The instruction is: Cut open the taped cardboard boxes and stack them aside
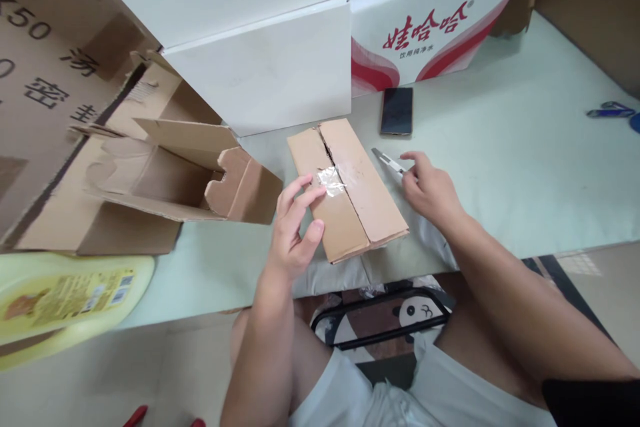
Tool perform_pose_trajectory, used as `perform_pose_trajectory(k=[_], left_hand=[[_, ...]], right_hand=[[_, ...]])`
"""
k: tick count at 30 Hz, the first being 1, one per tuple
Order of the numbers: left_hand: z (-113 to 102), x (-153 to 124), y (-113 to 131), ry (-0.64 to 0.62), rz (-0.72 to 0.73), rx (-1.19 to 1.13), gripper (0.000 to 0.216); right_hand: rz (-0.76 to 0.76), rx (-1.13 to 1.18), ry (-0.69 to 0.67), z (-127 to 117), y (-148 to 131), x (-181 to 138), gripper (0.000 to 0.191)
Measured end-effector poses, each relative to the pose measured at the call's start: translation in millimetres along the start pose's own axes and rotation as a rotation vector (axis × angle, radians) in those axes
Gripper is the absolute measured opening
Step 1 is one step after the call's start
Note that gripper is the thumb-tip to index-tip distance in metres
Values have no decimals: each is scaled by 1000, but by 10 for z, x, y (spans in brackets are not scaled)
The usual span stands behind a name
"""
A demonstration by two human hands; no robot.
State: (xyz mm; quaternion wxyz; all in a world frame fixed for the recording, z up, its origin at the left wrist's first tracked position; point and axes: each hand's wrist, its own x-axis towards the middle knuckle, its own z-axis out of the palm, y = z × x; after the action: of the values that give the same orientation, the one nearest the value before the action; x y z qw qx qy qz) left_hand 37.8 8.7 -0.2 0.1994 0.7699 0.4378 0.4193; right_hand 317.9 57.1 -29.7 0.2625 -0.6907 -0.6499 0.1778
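Note:
A small closed cardboard box (370, 197) lies on the pale green tabletop in front of me. A crinkled patch of clear tape (331, 181) spans the seam between its top flaps. My left hand (297, 227) has its fingers apart at the box's left side, two fingertips by the tape. Right of the box, my right hand (433, 190) grips the handle end of a white box cutter (391, 162). The cutter points up and left, low over the table, and part of its handle is hidden under my fingers.
An opened carton (245, 183) stands at left, beside large boxes. A yellow bottle (75, 300) is at the front left. White boxes (265, 73) and a red-and-white carton (425, 33) line the back. A phone (397, 111) and blue-handled scissors (613, 110) lie on the table.

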Motion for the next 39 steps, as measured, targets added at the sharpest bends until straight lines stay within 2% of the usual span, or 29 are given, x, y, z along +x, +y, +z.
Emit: perform_pose_trajectory(k=[4, 6, 9, 11, 14, 20, 30, 39], left_hand=[[16, -1, 0, -21, 15, 27, 42], [29, -3, -8, -23, 26, 54, 45], [48, -6, -17, -24, 60, 97, 51], [56, -8, -8, -24, 73, 103, 50], [63, -8, 25, -37, 41, 105, 47], [72, -5, 65, -43, -1, 115, 49], [54, -9, 57, -56, 13, 128, 48], [40, 5, 76, -80, -3, 171, 49]], right_hand=[[-107, 413, 339, -144, -150, -64, 21], [-190, 535, 488, -231, -257, -152, 18], [-305, 602, 606, -358, -451, -343, 18], [-412, 549, 651, -423, -571, -472, 13], [-499, 429, 652, -471, -677, -598, 11], [-575, 407, 496, -449, -672, -627, 12], [-608, 248, 411, -455, -768, -638, 10], [-584, 153, 421, -630, -841, -753, 12]])
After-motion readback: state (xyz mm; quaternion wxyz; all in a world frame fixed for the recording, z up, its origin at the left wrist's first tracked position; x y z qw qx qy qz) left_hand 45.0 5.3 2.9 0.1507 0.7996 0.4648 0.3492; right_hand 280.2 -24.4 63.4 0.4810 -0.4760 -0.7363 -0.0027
